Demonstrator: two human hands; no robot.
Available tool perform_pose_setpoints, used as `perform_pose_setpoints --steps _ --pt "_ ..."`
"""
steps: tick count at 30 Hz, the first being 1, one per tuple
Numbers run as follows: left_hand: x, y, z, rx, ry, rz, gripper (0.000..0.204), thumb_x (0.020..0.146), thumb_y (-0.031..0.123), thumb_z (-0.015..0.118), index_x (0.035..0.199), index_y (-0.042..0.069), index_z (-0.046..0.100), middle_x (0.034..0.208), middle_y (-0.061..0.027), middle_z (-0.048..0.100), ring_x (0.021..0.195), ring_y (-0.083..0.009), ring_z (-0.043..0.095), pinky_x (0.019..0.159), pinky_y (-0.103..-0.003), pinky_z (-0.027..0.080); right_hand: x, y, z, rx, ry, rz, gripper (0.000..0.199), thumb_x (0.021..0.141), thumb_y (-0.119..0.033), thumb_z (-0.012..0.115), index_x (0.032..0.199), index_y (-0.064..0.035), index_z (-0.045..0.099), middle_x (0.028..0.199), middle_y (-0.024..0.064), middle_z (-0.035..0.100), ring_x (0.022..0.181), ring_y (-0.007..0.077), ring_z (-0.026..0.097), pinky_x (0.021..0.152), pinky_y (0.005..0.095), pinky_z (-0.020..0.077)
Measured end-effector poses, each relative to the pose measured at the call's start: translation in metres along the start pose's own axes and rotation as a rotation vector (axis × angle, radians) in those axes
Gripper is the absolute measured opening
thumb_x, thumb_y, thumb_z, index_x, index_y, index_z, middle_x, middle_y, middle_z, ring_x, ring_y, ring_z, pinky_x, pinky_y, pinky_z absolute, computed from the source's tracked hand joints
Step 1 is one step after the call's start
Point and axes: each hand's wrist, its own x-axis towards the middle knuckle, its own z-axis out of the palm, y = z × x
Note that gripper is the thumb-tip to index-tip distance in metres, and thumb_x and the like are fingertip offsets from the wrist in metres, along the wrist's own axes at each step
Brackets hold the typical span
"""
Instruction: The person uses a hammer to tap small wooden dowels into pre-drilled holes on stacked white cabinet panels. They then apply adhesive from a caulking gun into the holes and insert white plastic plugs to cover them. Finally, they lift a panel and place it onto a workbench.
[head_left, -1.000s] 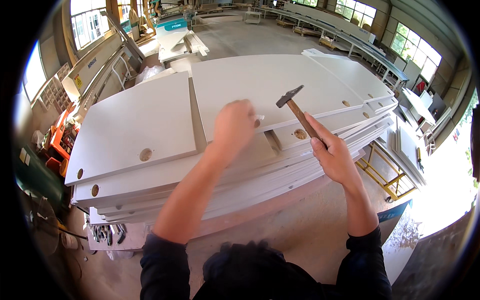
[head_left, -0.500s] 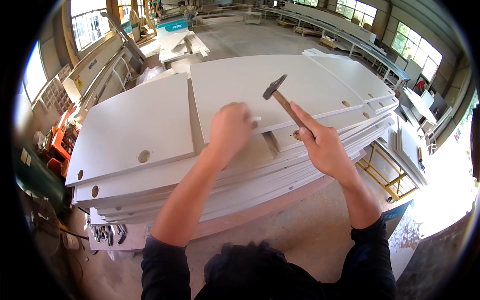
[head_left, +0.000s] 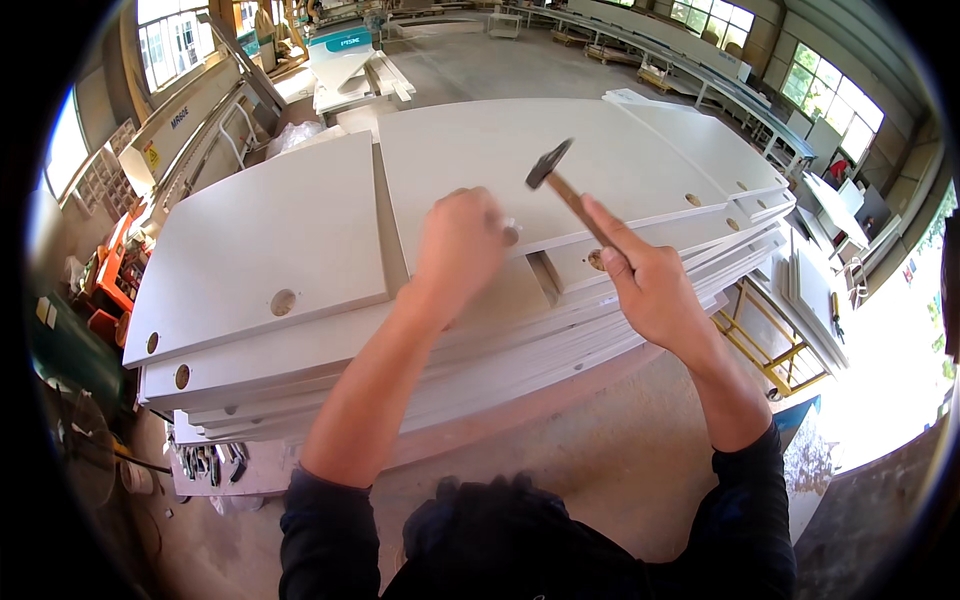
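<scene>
— What is the right hand (head_left: 655, 290) doing?

— It is closed round the wooden handle of a hammer (head_left: 565, 190), forefinger stretched along the shaft. The dark metal head is raised, up and to the left of the knuckles, tilted over the top panel (head_left: 520, 150).

— And the left hand (head_left: 460, 245)?

— Curled into a loose fist just left of the hammer, resting on the panel's front edge. A small pale fitting (head_left: 510, 230) shows at its fingertips; how it is pinched I cannot tell.

— What are the panels like?

— Flat, smooth, matt white boards with square edges, piled in a thick stack (head_left: 330, 380) under both hands. Round bored holes (head_left: 283, 302) show brownish core material, left of the left hand.

— Any containers?

— Below the left forearm, a low white tray (head_left: 215, 470) on the floor holds dark metal pieces, too small to name.
</scene>
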Motion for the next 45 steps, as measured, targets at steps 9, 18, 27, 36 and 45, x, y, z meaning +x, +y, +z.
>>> perform_pose_setpoints --steps 9,18,27,36,45 --pt "0.0 -0.006 -0.012 -0.046 0.034 -0.039 0.01 0.095 0.003 0.069 0.1 -0.004 0.072 0.089 -0.017 0.076 0.078 -0.026 0.072 0.075 -0.038 0.057 0.008 0.022 0.009 -0.177 0.003 -0.163 0.058 0.107 -0.01 0.054 0.161 -0.0291 0.048 0.107 0.0245 0.076 0.09 0.0486 0.07 0.088 0.0473 0.0559" --pt "-0.005 -0.009 -0.017 -0.054 0.006 -0.072 0.011 0.096 0.005 0.069 0.101 -0.005 0.072 0.091 -0.0161 0.076 0.081 -0.0254 0.072 0.078 -0.039 0.057 0.001 0.005 0.009 -0.15 -0.032 -0.069 0.06 0.105 -0.01 0.054 0.162 -0.0258 0.046 0.097 0.0272 0.073 0.083 0.0483 0.069 0.081 0.0477 0.0551" --pt "-0.011 -0.005 -0.028 -0.06 0.004 -0.095 0.009 0.096 0.003 0.069 0.102 -0.004 0.072 0.091 -0.0155 0.076 0.082 -0.0251 0.071 0.078 -0.04 0.057 0.002 0.014 0.009 -0.085 -0.007 -0.11 0.058 0.107 -0.012 0.055 0.162 -0.0285 0.046 0.112 0.0289 0.073 0.093 0.0498 0.069 0.089 0.046 0.0549" --pt "-0.016 -0.021 -0.018 0.069 0.038 0.022 0.006 0.092 0.002 0.073 0.096 -0.002 0.072 0.098 -0.0152 0.072 0.087 -0.0303 0.07 0.08 -0.042 0.056 -0.01 0.004 0.016 0.146 -0.024 -0.097 0.055 0.105 -0.007 0.053 0.159 -0.0137 0.05 0.141 0.0294 0.064 0.126 0.0495 0.061 0.109 0.0433 0.0482" --pt "-0.014 -0.019 -0.018 0.056 0.051 0.01 0.005 0.09 0.001 0.074 0.093 -0.003 0.072 0.098 -0.0157 0.072 0.087 -0.0308 0.07 0.079 -0.042 0.056 -0.004 -0.006 0.018 0.199 0.071 -0.199 0.054 0.107 -0.01 0.053 0.16 -0.0161 0.049 0.122 0.0293 0.07 0.102 0.0403 0.065 0.098 0.0403 0.0521"
